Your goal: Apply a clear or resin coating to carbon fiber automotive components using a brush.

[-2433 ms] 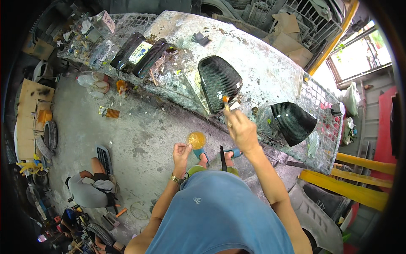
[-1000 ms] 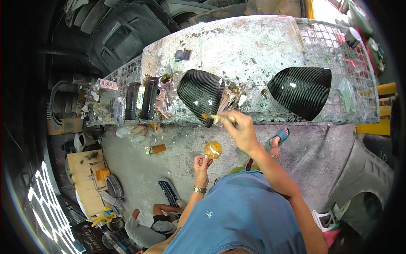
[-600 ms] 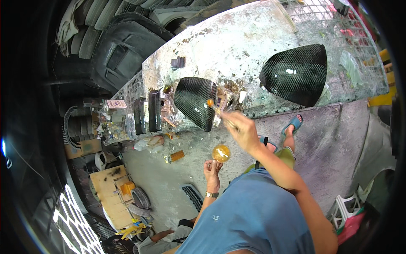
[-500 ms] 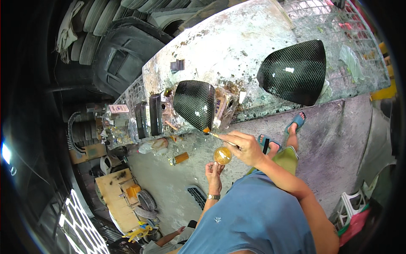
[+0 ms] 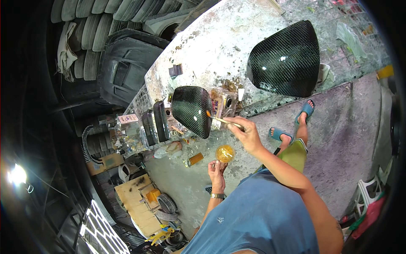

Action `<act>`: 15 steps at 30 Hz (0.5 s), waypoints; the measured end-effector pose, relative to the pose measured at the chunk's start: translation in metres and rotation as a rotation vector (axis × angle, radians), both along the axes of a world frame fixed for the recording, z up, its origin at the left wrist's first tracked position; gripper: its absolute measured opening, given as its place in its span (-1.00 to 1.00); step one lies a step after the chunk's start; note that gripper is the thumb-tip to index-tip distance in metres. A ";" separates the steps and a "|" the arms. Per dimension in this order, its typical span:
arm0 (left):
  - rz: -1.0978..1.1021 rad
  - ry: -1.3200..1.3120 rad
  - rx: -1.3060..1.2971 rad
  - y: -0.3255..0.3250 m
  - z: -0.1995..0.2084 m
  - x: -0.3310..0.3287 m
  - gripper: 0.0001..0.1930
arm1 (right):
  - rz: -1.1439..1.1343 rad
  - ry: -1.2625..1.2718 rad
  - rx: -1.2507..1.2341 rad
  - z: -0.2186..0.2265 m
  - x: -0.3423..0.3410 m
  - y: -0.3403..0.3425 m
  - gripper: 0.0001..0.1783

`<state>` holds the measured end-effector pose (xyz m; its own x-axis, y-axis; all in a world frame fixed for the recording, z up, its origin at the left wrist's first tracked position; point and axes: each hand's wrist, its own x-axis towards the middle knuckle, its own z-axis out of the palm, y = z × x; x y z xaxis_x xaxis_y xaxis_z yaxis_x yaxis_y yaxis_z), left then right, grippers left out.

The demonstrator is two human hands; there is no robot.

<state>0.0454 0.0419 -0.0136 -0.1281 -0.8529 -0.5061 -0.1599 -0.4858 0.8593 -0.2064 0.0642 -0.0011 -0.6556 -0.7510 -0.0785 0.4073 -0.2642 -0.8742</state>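
Note:
My right hand (image 5: 246, 134) pinches the handle of a slim brush (image 5: 222, 120). The brush's orange-tinted tip is at the right edge of a glossy black carbon-fibre panel (image 5: 190, 108) on the near side of the worktable; whether it touches, I cannot tell. Below it, my left hand (image 5: 217, 169) holds a small round cup (image 5: 225, 153) of amber liquid by its near edge. A larger carbon-fibre panel (image 5: 287, 59) rests farther right on the stained white worktable (image 5: 215, 46). Narrow black glossy pieces (image 5: 160, 120) stand left of the nearer panel.
A plastic-wrapped box (image 5: 220, 105) sits right beside the nearer panel. An amber bottle (image 5: 196, 158) and crumpled plastic (image 5: 168, 149) lie beyond the table's near left edge. A wooden board (image 5: 134, 195) and tyres (image 5: 168, 203) are at lower left. Stacked tyres (image 5: 91, 34) fill the upper left.
The brush tip has gone from the nearer panel's bottom corner up to its right edge. My left hand still holds the cup. The whole view has shifted somewhat.

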 end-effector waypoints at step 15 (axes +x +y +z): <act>0.009 0.038 -0.021 0.008 0.005 -0.001 -0.80 | -0.141 -0.464 0.045 -0.042 -0.018 -0.049 -0.73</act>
